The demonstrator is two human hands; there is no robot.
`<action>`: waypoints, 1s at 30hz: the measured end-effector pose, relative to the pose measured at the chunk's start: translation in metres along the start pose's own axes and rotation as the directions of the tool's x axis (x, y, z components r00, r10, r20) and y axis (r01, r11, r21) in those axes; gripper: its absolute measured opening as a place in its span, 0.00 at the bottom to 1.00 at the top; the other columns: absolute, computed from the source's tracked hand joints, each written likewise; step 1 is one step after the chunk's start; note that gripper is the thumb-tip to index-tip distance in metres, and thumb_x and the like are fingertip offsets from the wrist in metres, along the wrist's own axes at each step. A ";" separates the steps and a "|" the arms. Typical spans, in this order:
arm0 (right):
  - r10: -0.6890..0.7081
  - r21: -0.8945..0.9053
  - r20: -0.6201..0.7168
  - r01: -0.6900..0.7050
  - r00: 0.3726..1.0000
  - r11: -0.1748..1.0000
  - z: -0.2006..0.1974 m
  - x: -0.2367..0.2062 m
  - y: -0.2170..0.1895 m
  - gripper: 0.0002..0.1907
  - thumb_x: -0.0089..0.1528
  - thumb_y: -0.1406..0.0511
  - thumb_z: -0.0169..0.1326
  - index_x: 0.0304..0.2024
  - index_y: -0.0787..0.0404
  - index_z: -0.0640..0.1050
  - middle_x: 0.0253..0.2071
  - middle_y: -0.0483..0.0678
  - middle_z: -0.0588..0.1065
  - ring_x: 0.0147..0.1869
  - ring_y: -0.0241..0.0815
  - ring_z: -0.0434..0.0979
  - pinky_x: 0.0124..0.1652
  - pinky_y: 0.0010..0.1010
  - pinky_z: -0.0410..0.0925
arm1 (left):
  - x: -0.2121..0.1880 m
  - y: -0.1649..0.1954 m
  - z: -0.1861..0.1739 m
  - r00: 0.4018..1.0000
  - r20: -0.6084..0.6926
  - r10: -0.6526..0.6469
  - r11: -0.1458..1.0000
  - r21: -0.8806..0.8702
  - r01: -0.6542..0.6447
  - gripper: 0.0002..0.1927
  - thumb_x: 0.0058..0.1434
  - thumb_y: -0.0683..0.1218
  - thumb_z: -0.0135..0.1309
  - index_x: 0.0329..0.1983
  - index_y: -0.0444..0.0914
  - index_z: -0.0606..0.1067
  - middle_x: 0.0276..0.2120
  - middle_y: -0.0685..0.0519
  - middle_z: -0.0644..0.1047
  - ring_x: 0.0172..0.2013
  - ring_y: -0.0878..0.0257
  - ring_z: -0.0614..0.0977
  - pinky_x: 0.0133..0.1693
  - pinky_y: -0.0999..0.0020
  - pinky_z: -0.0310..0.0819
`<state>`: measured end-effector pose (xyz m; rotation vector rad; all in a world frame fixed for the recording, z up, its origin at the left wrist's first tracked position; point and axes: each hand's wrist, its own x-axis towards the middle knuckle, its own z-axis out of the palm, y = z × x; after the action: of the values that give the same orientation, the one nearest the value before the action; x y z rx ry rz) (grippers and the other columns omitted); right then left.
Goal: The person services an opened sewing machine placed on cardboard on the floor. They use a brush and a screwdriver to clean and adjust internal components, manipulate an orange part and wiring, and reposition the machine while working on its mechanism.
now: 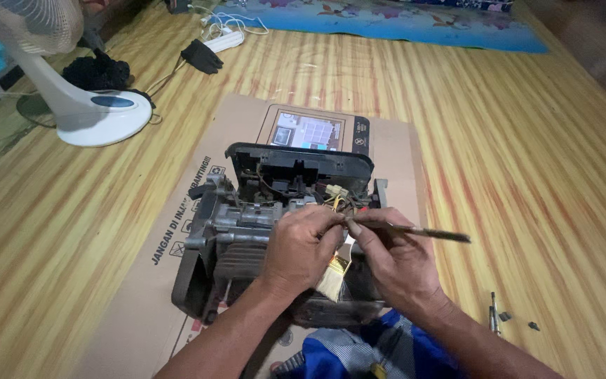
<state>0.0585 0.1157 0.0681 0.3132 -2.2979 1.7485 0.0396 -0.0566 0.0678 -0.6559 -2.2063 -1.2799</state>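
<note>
Open floor (527,161) lies right of our right hand (394,263), pinched shut on a brush (415,231); our left hand (303,245) curls closed, gripping the motor (240,245).

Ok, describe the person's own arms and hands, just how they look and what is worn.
Both forearms are bare to the frame edge, with no sleeves showing. The left hand and the right hand wear no gloves, and no rings, watch or bracelet can be seen. Blue-and-white striped cloth shows below, between the arms.
</note>
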 end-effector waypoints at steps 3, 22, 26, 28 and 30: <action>0.096 0.254 0.047 -0.105 0.994 0.961 -0.006 0.005 -0.007 0.06 0.65 0.71 0.55 0.43 0.66 0.77 0.41 0.50 0.83 0.46 0.38 0.85 0.47 0.30 0.79 | 0.000 -0.003 0.000 1.000 -0.009 -0.024 1.000 0.002 0.024 0.07 0.57 0.40 0.60 0.38 0.36 0.83 0.35 0.47 0.83 0.36 0.51 0.84 0.40 0.58 0.78; 0.045 0.160 0.024 -0.049 0.999 0.986 -0.006 0.003 0.001 0.06 0.66 0.72 0.54 0.45 0.66 0.77 0.41 0.49 0.83 0.47 0.36 0.84 0.47 0.29 0.78 | -0.004 -0.003 0.004 0.987 -0.022 -0.157 0.979 -0.133 0.153 0.07 0.57 0.39 0.58 0.39 0.33 0.82 0.37 0.47 0.84 0.37 0.58 0.87 0.40 0.64 0.81; 0.066 0.187 0.029 -0.070 0.997 0.980 -0.005 0.003 0.005 0.06 0.65 0.72 0.54 0.46 0.65 0.76 0.41 0.48 0.83 0.47 0.35 0.84 0.46 0.28 0.78 | -0.003 -0.003 0.004 0.989 -0.036 -0.142 0.981 -0.137 0.136 0.07 0.57 0.38 0.58 0.39 0.33 0.81 0.37 0.47 0.84 0.37 0.58 0.87 0.40 0.65 0.81; 0.078 0.180 0.032 -0.082 0.996 0.980 -0.003 0.002 0.005 0.07 0.65 0.71 0.54 0.46 0.64 0.76 0.41 0.49 0.82 0.45 0.36 0.83 0.44 0.29 0.77 | -0.004 -0.003 0.005 0.988 -0.033 -0.152 0.979 -0.143 0.146 0.07 0.58 0.39 0.58 0.39 0.33 0.81 0.37 0.47 0.84 0.36 0.58 0.87 0.39 0.65 0.81; 0.063 0.071 0.031 -0.065 0.998 0.995 0.000 0.000 0.003 0.07 0.66 0.71 0.55 0.47 0.65 0.77 0.39 0.50 0.81 0.40 0.38 0.80 0.38 0.31 0.75 | -0.004 -0.004 0.005 0.986 -0.023 -0.163 0.979 -0.128 0.159 0.07 0.58 0.39 0.59 0.39 0.33 0.82 0.36 0.48 0.84 0.36 0.59 0.87 0.39 0.65 0.82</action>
<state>0.0572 0.1160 0.0659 0.2821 -2.2923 1.8736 0.0395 -0.0542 0.0604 -0.5060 -2.2021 -1.5102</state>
